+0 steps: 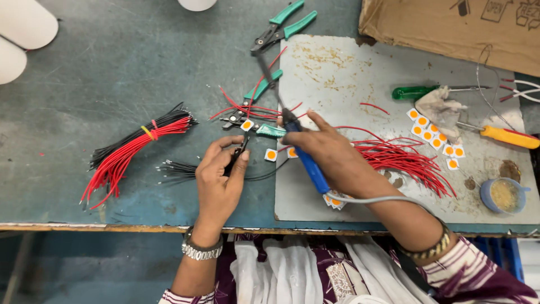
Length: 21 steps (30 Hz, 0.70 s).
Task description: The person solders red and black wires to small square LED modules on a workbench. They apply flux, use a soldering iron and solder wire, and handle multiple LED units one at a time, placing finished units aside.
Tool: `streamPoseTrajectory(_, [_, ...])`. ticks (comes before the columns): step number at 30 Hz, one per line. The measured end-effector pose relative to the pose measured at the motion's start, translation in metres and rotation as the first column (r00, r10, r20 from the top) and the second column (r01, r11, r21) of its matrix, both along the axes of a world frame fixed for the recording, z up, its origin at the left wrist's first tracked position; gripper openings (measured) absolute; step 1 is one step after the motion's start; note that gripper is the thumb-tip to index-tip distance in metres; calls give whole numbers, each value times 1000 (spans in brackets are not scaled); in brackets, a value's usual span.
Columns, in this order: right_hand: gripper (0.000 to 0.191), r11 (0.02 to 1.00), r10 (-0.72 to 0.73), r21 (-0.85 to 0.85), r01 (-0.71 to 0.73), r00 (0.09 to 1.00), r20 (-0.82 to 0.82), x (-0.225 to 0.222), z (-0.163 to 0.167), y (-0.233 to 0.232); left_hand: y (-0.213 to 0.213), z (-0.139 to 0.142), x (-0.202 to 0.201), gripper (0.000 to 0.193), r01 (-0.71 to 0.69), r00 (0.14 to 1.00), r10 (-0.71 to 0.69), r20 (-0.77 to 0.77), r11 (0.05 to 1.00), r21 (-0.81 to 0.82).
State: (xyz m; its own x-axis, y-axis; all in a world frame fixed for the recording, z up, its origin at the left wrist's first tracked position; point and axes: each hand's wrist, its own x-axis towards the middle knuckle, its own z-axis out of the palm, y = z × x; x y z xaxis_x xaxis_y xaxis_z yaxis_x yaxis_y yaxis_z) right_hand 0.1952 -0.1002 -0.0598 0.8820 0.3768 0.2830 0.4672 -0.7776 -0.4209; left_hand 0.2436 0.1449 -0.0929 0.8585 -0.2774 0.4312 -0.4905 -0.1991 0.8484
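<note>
Fingers of our left hand (pixel 218 179) pinch thin black wires (pixel 185 169), whose held ends are hidden behind the fingertips. Our right hand (pixel 332 155) grips a blue-handled soldering iron (pixel 301 149), its tip hard to make out among loose red wires (pixel 405 157). Both hover over a scuffed teal desk (pixel 112 73) beside a stained grey board (pixel 337 73).

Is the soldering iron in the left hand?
No, the right hand grips the blue-handled soldering iron; the left hand pinches a black wire.
</note>
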Motion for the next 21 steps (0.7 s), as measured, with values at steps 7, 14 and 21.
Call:
streamPoseTrajectory(7, [40, 986, 25, -166, -4, 992, 124, 10, -8, 2, -4, -1, -1, 19, 8, 1000, -8, -2, 1000, 0])
streamPoseTrajectory(14, [44, 994, 15, -109, -12, 1000, 25, 15, -4, -15, -9, -2, -3, 19, -16, 997, 19, -69, 998, 54])
streamPoseTrajectory(21, [41, 983, 48, -182, -30, 994, 94, 15, -7, -17, -11, -2, -6, 16, -15, 994, 16, 105, 1000, -3])
